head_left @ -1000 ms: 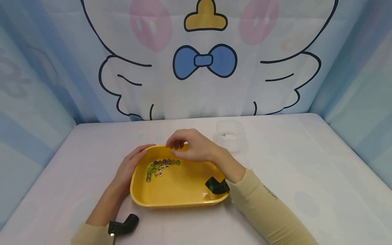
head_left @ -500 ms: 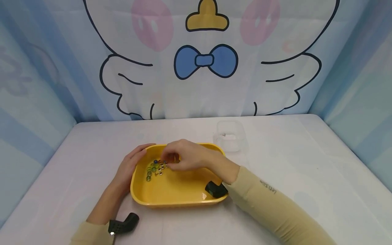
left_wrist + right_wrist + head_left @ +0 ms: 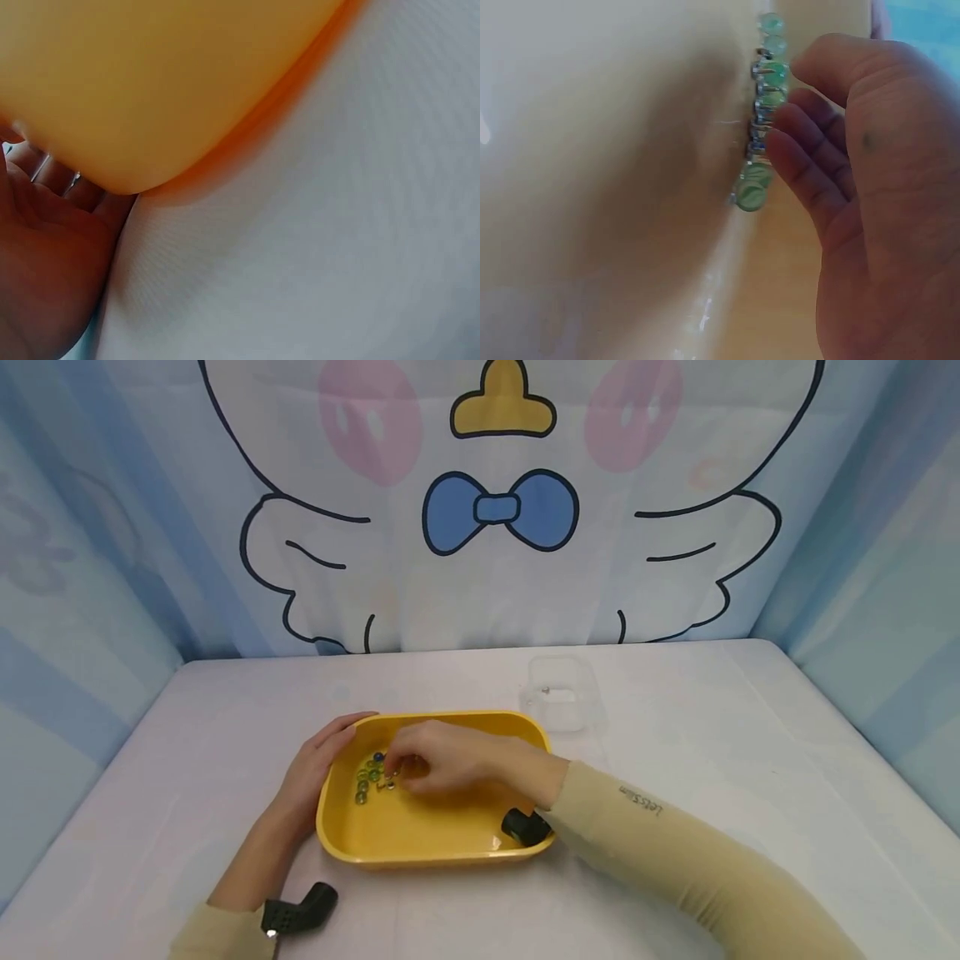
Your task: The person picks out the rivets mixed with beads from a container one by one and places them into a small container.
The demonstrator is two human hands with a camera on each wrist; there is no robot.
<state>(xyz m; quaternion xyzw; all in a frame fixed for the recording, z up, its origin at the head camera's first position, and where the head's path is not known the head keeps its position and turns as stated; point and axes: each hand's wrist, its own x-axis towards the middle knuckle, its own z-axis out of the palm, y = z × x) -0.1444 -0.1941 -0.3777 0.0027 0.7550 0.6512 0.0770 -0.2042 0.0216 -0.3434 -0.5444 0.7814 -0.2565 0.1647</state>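
Observation:
A yellow plastic tray (image 3: pixel 435 847) stands on the table, with glass marbles (image 3: pixel 362 787) in green, blue and other colours grouped at its left. Small shiny metal pieces (image 3: pixel 391 785) lie among them. My left hand (image 3: pixel 311 768) grips the tray's left back corner, palm against the outer wall in the left wrist view. Inside the tray, my right hand (image 3: pixel 446 756) hovers with bent fingertips right at the marbles, covering part of the group. The right wrist view shows its thumb and fingers apart beside a row of green marbles (image 3: pixel 751 196), nothing visible between them.
Behind the tray, to the right, sits a clear plastic box (image 3: pixel 566 693) with a small silvery piece by its left side. A printed cloth backdrop (image 3: pixel 498 585) rises at the table's far edge, and cloth walls flank both sides.
My right hand has come down from above the tray's back rim and moved left and nearer, to the marbles. The left hand keeps its hold on the tray.

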